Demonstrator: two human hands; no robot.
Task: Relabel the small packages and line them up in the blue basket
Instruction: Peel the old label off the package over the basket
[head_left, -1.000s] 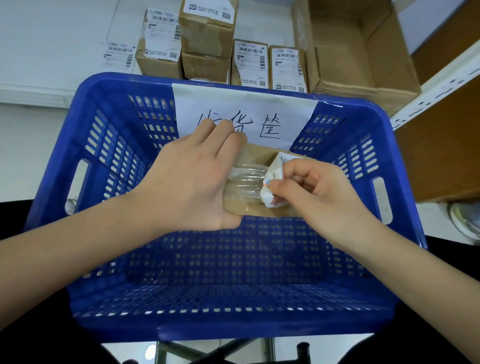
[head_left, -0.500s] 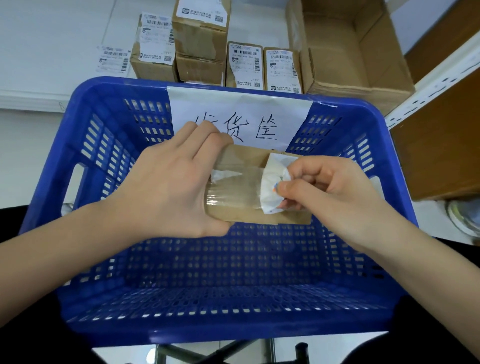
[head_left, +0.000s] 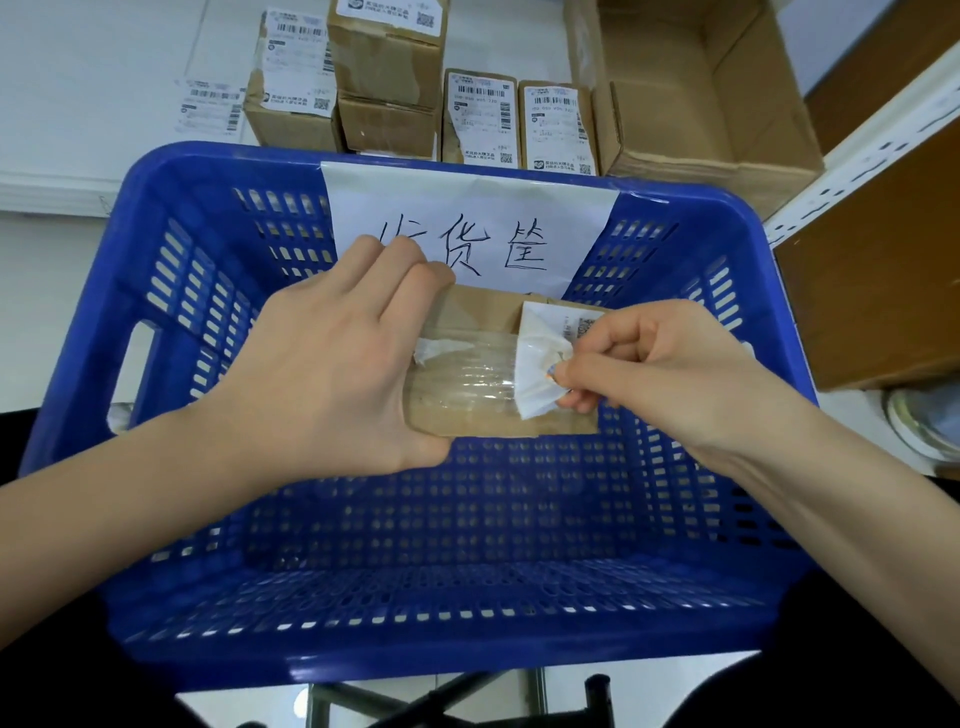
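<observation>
Beyond the far rim of the blue basket (head_left: 171, 218), labelled boxes (head_left: 480, 117) stand on the white table (head_left: 104, 52) beside an open carton (head_left: 691, 88). My left hand (head_left: 322, 374) grips the small package (head_left: 483, 374) over the basket's far wall; my right hand (head_left: 660, 364) pinches its crumpled, half-peeled label (head_left: 540, 364).

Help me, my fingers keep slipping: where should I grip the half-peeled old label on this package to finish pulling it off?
Grip the old label at its crumpled loose flap on the package's right part, coming from the right as the right hand does. That edge stands free of the glossy tape; the left hand steadies the other end. Probably pull rightward.
</observation>
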